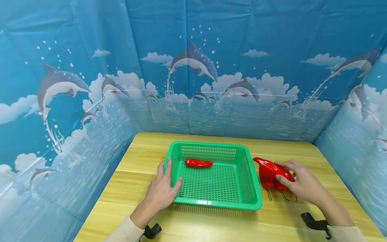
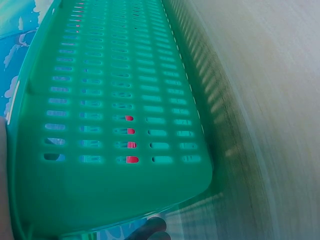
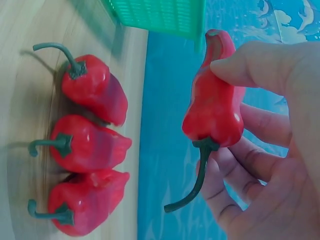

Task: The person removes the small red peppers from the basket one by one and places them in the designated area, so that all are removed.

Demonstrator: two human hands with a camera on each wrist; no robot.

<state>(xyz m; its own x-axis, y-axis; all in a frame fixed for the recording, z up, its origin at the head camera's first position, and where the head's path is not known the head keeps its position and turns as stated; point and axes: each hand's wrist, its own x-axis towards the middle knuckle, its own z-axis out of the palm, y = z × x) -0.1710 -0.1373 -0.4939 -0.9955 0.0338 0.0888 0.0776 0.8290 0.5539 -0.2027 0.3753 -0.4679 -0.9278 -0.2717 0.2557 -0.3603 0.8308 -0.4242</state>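
A green plastic basket (image 1: 208, 203) with slotted walls stands on the table, and one red chili pepper (image 1: 199, 163) lies inside it near the back left. At the basket's left rim, my left hand (image 1: 163, 188) grips the edge, thumb on the inner side. To the right of the basket, my right hand (image 1: 302, 181) holds a red pepper (image 3: 215, 95) between thumb and fingers, its green stem hanging down in the right wrist view. Below it, three more red peppers (image 3: 90, 145) lie side by side on the table, stems toward the near edge.
The wooden table (image 1: 127, 188) carries the basket and peppers. A blue curtain printed with dolphins (image 1: 193, 64) surrounds the table at the back and both sides. A black wrist mount (image 1: 315, 223) sits at the right wrist.
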